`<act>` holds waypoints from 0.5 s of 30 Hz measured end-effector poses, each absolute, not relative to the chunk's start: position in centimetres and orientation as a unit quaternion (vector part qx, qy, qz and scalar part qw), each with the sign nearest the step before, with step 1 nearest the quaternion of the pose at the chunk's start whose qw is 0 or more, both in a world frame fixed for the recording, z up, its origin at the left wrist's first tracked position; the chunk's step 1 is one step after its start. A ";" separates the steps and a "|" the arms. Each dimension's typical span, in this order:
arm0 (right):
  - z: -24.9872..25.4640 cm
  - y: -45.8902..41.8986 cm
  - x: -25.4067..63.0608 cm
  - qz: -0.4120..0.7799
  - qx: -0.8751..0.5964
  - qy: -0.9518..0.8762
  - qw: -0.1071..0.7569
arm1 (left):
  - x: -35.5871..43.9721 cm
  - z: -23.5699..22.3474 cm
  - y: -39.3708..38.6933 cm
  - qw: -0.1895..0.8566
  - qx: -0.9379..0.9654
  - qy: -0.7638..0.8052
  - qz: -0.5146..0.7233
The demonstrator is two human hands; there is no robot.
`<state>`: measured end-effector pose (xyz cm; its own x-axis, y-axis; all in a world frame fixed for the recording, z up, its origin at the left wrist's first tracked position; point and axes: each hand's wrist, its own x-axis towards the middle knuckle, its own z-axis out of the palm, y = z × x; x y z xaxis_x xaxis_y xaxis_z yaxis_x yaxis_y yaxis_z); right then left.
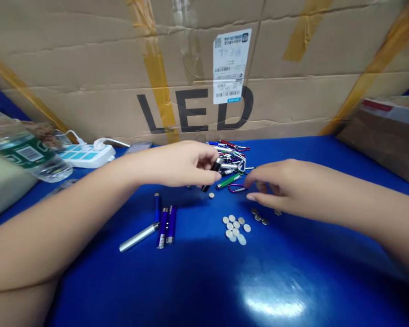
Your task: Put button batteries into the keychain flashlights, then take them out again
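My left hand [184, 163] is closed around a small black flashlight tube [217, 167] with a silvery end, partly hidden by the fingers. Just right of it, my right hand [276, 184] has its thumb and index finger apart, the fingertips beside a purple carabiner [236, 188]; whether they touch it I cannot tell. A green mini flashlight [229, 181] lies between the hands, at the front of a pile of mini flashlights with carabiners [230, 156]. One button cell [211, 195] sits below my left hand. Several more button cells [236, 225] form a cluster nearer me.
Purple-blue tubes [171, 225] and a silver tube [139, 237] lie at left. Darker button cells [258, 217] are under my right hand. A large cardboard box [105, 91] walls the back. A power strip [88, 155] and plastic bottle [30, 154] stand left, a brown package [385, 136] right.
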<state>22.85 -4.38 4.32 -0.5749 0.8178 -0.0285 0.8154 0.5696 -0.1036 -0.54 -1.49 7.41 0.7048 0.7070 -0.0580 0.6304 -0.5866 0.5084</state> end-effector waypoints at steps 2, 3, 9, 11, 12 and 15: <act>4.3 -4.3 23.3 0.089 -0.436 -0.896 0.000 | -0.2 7.0 -1.0 0.363 0.852 0.358 0.115; 4.2 -4.3 23.5 0.109 -0.419 -0.901 -0.008 | 0.0 6.6 -0.9 0.404 0.836 0.348 0.127; 3.6 -4.5 23.6 0.146 -0.399 -0.905 -0.031 | 0.5 3.8 -0.3 0.326 0.891 0.303 0.089; 3.7 -4.7 23.3 0.132 -0.405 -0.904 -0.036 | 0.6 3.2 -0.3 0.261 0.916 0.295 0.074; 3.8 -4.8 23.2 0.125 -0.407 -0.904 -0.038 | 0.7 3.0 -0.3 0.233 0.926 0.291 0.068; 3.8 -5.1 23.2 0.106 -0.403 -0.909 -0.033 | 1.0 2.8 -0.4 0.145 0.949 0.274 0.053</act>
<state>23.19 -5.08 3.75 -0.6732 0.7250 -0.1457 0.7391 0.6530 -0.1653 0.95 -0.44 2.77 0.8442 0.5355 0.0217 0.5046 -0.8078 0.3048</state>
